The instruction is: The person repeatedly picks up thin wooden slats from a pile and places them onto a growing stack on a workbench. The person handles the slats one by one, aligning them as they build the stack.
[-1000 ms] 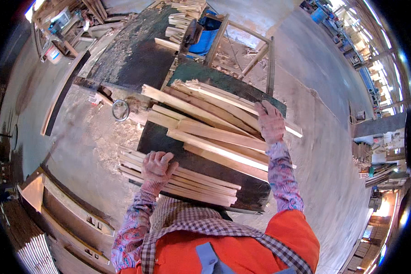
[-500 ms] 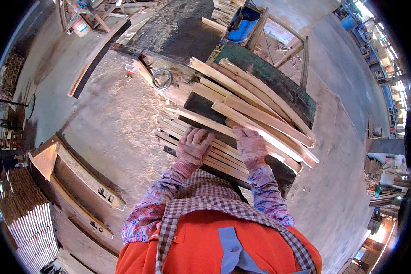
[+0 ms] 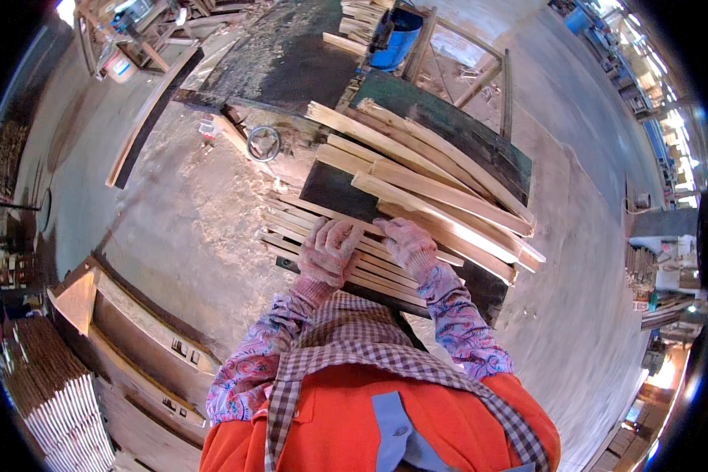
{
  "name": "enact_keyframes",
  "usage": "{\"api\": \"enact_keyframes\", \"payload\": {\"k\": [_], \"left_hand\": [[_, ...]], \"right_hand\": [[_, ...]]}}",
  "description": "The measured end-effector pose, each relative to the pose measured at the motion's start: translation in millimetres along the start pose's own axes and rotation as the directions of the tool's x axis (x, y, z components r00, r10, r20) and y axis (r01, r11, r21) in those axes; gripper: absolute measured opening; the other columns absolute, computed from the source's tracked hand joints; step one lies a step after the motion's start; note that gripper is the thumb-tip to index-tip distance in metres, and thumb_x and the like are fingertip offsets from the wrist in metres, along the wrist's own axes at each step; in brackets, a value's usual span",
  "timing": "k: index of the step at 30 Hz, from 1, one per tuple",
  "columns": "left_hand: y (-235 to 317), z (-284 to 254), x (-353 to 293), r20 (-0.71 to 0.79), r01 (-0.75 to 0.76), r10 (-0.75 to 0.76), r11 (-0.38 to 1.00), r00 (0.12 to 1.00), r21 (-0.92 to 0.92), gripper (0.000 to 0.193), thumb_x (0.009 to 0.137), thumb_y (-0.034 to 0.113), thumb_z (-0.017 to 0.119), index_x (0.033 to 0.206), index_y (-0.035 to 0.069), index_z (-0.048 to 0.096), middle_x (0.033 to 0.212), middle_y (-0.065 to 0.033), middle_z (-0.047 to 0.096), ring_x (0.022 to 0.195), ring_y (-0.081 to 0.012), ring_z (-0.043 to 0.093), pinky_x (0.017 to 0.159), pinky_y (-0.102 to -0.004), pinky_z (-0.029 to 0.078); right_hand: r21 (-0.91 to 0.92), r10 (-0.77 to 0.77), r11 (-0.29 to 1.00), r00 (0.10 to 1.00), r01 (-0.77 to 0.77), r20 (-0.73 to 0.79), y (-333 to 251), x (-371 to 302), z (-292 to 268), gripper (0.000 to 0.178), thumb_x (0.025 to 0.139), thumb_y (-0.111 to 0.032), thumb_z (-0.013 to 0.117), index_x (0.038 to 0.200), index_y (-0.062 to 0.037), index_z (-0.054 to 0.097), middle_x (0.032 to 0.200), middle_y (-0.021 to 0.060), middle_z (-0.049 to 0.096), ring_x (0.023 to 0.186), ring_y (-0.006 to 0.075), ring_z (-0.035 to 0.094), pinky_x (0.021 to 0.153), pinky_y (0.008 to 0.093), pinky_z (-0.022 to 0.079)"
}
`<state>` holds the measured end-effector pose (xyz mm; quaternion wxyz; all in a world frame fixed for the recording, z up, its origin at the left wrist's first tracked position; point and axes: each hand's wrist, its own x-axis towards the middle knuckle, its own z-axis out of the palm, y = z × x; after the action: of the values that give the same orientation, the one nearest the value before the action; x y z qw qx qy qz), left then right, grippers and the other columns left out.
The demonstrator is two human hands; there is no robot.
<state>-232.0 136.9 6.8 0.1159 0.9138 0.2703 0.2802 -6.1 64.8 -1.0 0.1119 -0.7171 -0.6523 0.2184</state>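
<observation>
A row of narrow wooden strips [image 3: 381, 293] lies side by side on the near end of a dark board, close to my apron. My left hand [image 3: 328, 250], in a pale dusty glove, curls over these strips with its fingers bent. My right hand [image 3: 407, 240], gloved too, grips the farthest strip of the row with its fingertips; that strip's end shows past the hand. Beyond, several wider wooden slats [image 3: 440, 208] are piled loosely aslant across the dark board [image 3: 334, 191]. Both palms are hidden.
A metal handwheel [image 3: 263, 144] sits at the left side of the dark-topped bench [image 3: 267, 63]. Behind the slats stand a blue bucket [image 3: 396, 39] and a wooden frame [image 3: 507, 94]. Wooden pieces [image 3: 145, 338] lie at lower left beside a stack of strips [image 3: 63, 409]. Sawdust covers the floor.
My right hand has moved left and slightly away from me, nearer my left hand. The strip in it has come toward me, against the row. The whole view has shifted slightly.
</observation>
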Motion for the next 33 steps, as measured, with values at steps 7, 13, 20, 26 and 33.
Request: {"api": "enact_keyframes", "payload": {"k": [7,13,20,26,33], "left_hand": [[-17.8,20.6,33.6,0.329,0.061,-0.092,0.993,0.94,0.101,0.034,0.092,0.037,0.065,0.118,0.016,0.066,0.113,-0.0066,0.066,0.115,-0.03,0.061,0.11,-0.0471,0.042],[-6.5,23.7,47.9,0.305,0.1,-0.13,0.989,0.944,0.112,0.025,0.094,0.041,0.064,0.094,0.017,0.068,0.095,-0.0047,0.066,0.098,-0.0285,0.063,0.094,-0.0441,0.047],[-9.1,27.4,44.2,0.287,0.102,-0.136,0.986,0.948,0.13,0.024,0.091,0.041,0.066,0.092,0.017,0.068,0.092,-0.0045,0.066,0.094,-0.0283,0.062,0.093,-0.0433,0.047],[-2.9,23.1,47.2,0.287,0.099,-0.144,0.981,0.947,0.166,0.021,0.091,0.039,0.066,0.093,0.018,0.07,0.094,-0.0038,0.066,0.097,-0.0278,0.061,0.096,-0.0435,0.046],[-3.1,30.1,44.9,0.274,0.105,-0.145,0.982,0.951,0.156,0.02,0.093,0.038,0.064,0.098,0.02,0.069,0.097,-0.0032,0.067,0.101,-0.028,0.061,0.1,-0.0444,0.045]], "right_hand": [[0.024,0.02,0.999,0.982,-0.025,0.186,8.5,-9.6,-18.5,0.039,0.102,-0.037,0.057,0.135,-0.0171,0.064,0.12,0.0148,0.07,0.117,0.0358,0.064,0.098,0.0445,0.053],[0.369,0.159,0.92,0.987,-0.134,-0.037,91.4,-58.5,-31.8,0.041,0.104,-0.042,0.055,0.131,-0.0146,0.068,0.126,0.0163,0.07,0.121,0.0338,0.064,0.105,0.0417,0.049],[0.426,0.132,0.902,0.986,-0.077,-0.101,115.2,-43.6,-38.2,0.033,0.099,-0.037,0.065,0.121,-0.0147,0.074,0.113,0.0137,0.075,0.109,0.0324,0.07,0.094,0.0396,0.056],[0.269,0.165,0.952,0.984,-0.144,-0.059,127.7,-23.3,-56.2,0.036,0.1,-0.042,0.061,0.119,-0.0142,0.074,0.114,0.0124,0.075,0.108,0.0333,0.07,0.095,0.0423,0.056],[0.256,0.13,0.961,0.988,-0.104,-0.088,150.0,-6.0,-71.8,0.04,0.102,-0.042,0.059,0.122,-0.0107,0.074,0.107,0.0111,0.077,0.099,0.0276,0.073,0.09,0.0378,0.056]]}}
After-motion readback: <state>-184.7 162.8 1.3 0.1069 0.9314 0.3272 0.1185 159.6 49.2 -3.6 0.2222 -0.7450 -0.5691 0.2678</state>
